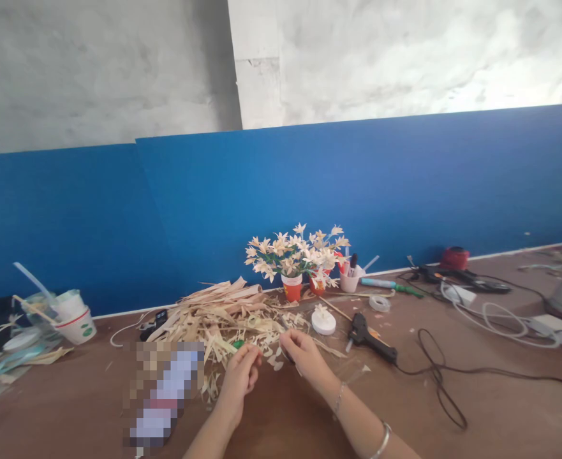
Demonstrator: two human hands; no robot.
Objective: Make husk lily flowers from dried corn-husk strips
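Note:
My left hand [242, 379] is closed with its thumb and fingers pinched, just in front of a pile of dry pale husks [223, 306]; what it holds is too small to make out. To its right, my right hand [304, 354] is also pinched, with a thin dark object, perhaps a tool, partly hidden under its fingers. A small gap lies between the hands, with pale petal-shaped pieces [275, 360] on the table behind. Beyond them stand pale flowers [300, 252] in a red cup [292, 288]. A white round lid [323, 322] bears a small flower.
A black glue gun [371, 339] with its cable lies right of my right hand. Further right are white cables and a power strip [561, 335]. A blurred-out object [166, 398] lies at left, and a white cup [77, 322] at far left. A blue partition [281, 191] stands behind.

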